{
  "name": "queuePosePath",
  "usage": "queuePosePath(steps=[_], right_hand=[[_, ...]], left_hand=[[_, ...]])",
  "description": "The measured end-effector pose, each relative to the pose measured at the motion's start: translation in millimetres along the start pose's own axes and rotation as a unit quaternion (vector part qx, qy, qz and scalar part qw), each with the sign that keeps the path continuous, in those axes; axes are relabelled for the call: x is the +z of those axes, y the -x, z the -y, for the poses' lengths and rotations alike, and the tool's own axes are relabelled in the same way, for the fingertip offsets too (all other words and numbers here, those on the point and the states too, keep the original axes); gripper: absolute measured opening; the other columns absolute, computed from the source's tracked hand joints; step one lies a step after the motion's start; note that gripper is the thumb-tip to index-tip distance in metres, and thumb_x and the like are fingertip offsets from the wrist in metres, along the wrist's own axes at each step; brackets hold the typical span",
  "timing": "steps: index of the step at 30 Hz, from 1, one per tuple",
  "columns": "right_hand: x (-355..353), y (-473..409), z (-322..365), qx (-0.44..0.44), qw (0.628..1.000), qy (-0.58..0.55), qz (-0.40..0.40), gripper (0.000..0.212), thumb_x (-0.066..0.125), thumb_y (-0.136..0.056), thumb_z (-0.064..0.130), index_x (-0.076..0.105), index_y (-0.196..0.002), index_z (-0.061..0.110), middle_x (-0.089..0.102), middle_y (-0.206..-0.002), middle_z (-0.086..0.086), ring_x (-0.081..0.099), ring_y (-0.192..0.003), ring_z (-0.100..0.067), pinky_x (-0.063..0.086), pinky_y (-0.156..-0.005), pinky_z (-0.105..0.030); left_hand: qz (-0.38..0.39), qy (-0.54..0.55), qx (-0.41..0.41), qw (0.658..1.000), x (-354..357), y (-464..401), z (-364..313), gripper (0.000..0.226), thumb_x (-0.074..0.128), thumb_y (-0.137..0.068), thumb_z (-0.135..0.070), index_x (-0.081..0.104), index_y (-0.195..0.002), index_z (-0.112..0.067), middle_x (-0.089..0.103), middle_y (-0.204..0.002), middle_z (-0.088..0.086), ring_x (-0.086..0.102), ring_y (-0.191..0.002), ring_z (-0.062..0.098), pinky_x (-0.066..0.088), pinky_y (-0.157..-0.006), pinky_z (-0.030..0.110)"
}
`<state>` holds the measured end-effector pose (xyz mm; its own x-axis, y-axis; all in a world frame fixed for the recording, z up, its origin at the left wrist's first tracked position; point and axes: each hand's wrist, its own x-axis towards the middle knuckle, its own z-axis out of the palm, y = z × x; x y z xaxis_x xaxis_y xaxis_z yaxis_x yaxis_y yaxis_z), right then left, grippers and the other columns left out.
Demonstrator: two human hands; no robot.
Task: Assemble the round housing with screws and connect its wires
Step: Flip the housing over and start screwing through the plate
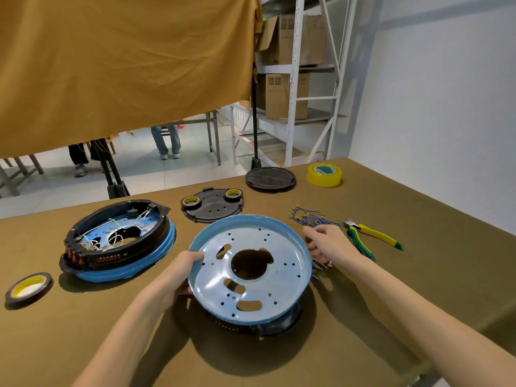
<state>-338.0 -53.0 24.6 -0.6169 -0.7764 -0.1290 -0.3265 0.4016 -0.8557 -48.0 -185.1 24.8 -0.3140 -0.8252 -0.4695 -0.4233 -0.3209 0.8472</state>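
A brown-covered table held a round blue housing, tilted up at the front centre, its pierced metal face toward the camera. Left of the housing sat a second housing, already wired. The left hand gripped the housing's left rim, thumb over the edge. The right hand hovered just right of the housing, fingers loosely curled; whether it held anything could not be told. Beyond the housing's right side lay yellow-green pliers and blue wires.
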Motion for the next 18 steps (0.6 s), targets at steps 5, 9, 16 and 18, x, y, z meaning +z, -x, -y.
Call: queuePosePath(steps=[5,9,16,18], right_hand=[[-12.8,9.8,-21.7,-0.058,0.977,0.203,0.026,0.015,0.061,-0.099,0.025,0.069,-0.088,0.023,0.070,-0.075,0.005,0.059,-0.051,0.001,0.047,-0.052,-0.017],[-5.6,19.4,-30.6,-0.095,0.958,0.259,0.072,0.016,0.076,-0.090,0.035,0.072,-0.102,0.026,0.067,-0.087,0.013,0.064,-0.075,-0.001,0.046,-0.062,-0.017],[4.5,17.2,-24.5,-0.098,0.941,0.325,0.004,0.009,0.068,-0.097,0.026,0.073,-0.100,0.019,0.072,-0.097,0.002,0.064,-0.086,-0.013,0.055,-0.078,-0.031],[-0.7,14.7,-17.0,-0.096,0.955,0.279,-0.044,0.007,0.066,-0.098,0.020,0.072,-0.096,0.017,0.072,-0.098,-0.002,0.062,-0.083,-0.014,0.048,-0.075,-0.028]], left_hand=[[-0.019,0.021,-0.022,0.999,-8.9,-11.3,-0.5,0.033,0.055,-0.103,-0.031,0.059,-0.126,-0.008,0.070,-0.120,0.021,0.068,-0.112,0.039,0.056,-0.091,0.044],[-0.025,0.028,-0.029,0.999,-9.5,-15.5,1.2,0.034,0.055,-0.103,-0.030,0.059,-0.128,-0.007,0.070,-0.119,0.022,0.068,-0.111,0.041,0.055,-0.073,0.038],[-0.011,0.047,-0.018,0.999,-9.8,-9.3,6.4,0.033,0.054,-0.105,-0.030,0.060,-0.127,-0.006,0.071,-0.118,0.023,0.068,-0.110,0.041,0.056,-0.075,0.038],[-0.013,0.042,-0.014,0.999,-9.4,-6.9,7.6,0.032,0.053,-0.105,-0.031,0.061,-0.125,-0.007,0.072,-0.116,0.022,0.070,-0.106,0.038,0.057,-0.072,0.035]])
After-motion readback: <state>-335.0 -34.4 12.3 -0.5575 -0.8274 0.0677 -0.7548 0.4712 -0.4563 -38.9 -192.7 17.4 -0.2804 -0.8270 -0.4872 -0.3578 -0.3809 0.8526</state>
